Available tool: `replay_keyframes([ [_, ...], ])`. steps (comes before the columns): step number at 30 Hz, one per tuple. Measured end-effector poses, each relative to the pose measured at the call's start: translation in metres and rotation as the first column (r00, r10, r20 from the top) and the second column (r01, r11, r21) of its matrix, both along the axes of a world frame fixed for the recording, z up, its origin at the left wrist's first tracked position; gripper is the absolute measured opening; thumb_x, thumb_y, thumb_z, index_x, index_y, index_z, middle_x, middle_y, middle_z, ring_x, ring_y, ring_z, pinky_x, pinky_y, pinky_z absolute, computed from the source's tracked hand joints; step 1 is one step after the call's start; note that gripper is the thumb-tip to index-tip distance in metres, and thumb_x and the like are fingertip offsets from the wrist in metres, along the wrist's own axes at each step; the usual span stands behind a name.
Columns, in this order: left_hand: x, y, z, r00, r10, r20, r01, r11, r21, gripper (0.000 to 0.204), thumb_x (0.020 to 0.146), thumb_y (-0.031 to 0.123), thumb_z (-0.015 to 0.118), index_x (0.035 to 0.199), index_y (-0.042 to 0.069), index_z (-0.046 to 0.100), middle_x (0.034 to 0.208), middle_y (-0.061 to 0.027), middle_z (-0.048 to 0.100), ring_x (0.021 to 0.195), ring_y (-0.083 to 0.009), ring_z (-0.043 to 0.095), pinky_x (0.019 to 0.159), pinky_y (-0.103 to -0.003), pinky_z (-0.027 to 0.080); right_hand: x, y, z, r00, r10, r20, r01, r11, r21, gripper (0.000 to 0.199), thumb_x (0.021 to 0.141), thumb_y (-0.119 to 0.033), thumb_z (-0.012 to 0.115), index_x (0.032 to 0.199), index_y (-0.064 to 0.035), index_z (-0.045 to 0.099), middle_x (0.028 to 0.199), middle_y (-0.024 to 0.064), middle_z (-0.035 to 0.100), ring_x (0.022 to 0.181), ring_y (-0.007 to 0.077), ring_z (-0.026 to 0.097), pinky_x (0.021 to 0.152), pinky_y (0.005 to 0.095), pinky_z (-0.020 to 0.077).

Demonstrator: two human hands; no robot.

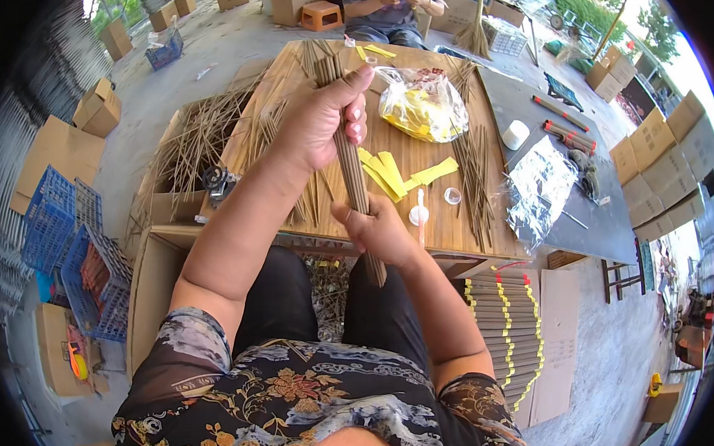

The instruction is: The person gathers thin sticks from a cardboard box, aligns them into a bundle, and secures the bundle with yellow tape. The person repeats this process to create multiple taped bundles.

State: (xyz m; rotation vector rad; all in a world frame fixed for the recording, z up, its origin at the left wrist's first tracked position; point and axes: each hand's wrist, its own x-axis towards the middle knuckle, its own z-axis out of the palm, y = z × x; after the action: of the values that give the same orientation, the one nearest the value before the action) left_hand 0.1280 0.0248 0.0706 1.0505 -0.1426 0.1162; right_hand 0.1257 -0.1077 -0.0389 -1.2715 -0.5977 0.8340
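Both hands are closed around one bundle of thin brown incense sticks [350, 162], held slanting over the near part of the wooden table [292, 66]. My left hand [328, 115] wraps the upper part, its thumb along the top end. Lower down, my right hand [379, 231] grips the bundle near its bottom end, which hangs past the table's front edge above my lap. Yellow paper strips [385, 174] lie on the table just right of the bundle. Behind them rests a clear plastic bag [424, 105] with more yellow strips inside.
Loose sticks [476, 181] lie on the table's right, and more fill a box [195, 146] at the left. Foil-like sheeting [540, 188] covers part of a dark side table [501, 93]. Banded bundles [505, 328] are stacked below right. A person [392, 7] sits opposite.
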Motion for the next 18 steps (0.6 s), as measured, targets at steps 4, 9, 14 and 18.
replay_keyframes([
  [4,-0.010,0.005,-0.001,0.971,-0.214,0.108,0.218,0.976,-0.027,0.032,0.088,0.032,0.050,0.065,0.013,0.039,0.048,0.0042,0.038,0.037,-0.0059,0.034,0.038,-0.020,0.032,-0.016,-0.002,0.010,0.999,-0.007,0.049,0.009,0.999,-0.044,0.023,0.085,-0.018,0.057,0.067,-0.0096,0.045,0.053,-0.0039,0.041,0.041,0.0051,0.038,0.038,0.0208,0.0314],
  [9,-0.012,0.001,0.009,0.873,-0.276,0.401,0.229,0.960,0.161,0.034,0.089,0.031,0.048,0.063,0.012,0.039,0.048,0.0043,0.039,0.035,-0.0054,0.034,0.035,-0.020,0.031,-0.001,0.002,0.012,0.943,-0.134,0.304,0.132,0.991,0.027,0.029,0.082,-0.019,0.061,0.061,-0.0107,0.043,0.052,-0.0069,0.038,0.045,0.0025,0.035,0.040,0.0208,0.0279],
  [14,-0.007,-0.007,0.002,0.918,-0.032,0.395,-0.050,0.979,0.195,0.025,0.084,0.021,0.057,0.065,0.010,0.046,0.052,0.0025,0.043,0.043,-0.0075,0.042,0.041,-0.021,0.035,0.035,0.022,-0.010,0.886,-0.203,0.417,0.180,0.979,0.095,0.018,0.080,-0.019,0.062,0.078,-0.0026,0.054,0.059,-0.0038,0.047,0.056,0.0028,0.041,0.049,0.0201,0.0358],
  [18,0.009,0.002,-0.047,0.971,0.032,0.239,-0.087,0.971,0.223,0.022,0.081,0.016,0.061,0.065,0.009,0.047,0.052,0.0029,0.042,0.043,-0.0074,0.041,0.041,-0.021,0.034,0.050,0.026,-0.044,0.863,-0.238,0.445,0.223,0.971,0.085,0.015,0.079,-0.015,0.061,0.077,-0.0029,0.054,0.060,-0.0054,0.047,0.057,0.0030,0.041,0.050,0.0211,0.0371],
])
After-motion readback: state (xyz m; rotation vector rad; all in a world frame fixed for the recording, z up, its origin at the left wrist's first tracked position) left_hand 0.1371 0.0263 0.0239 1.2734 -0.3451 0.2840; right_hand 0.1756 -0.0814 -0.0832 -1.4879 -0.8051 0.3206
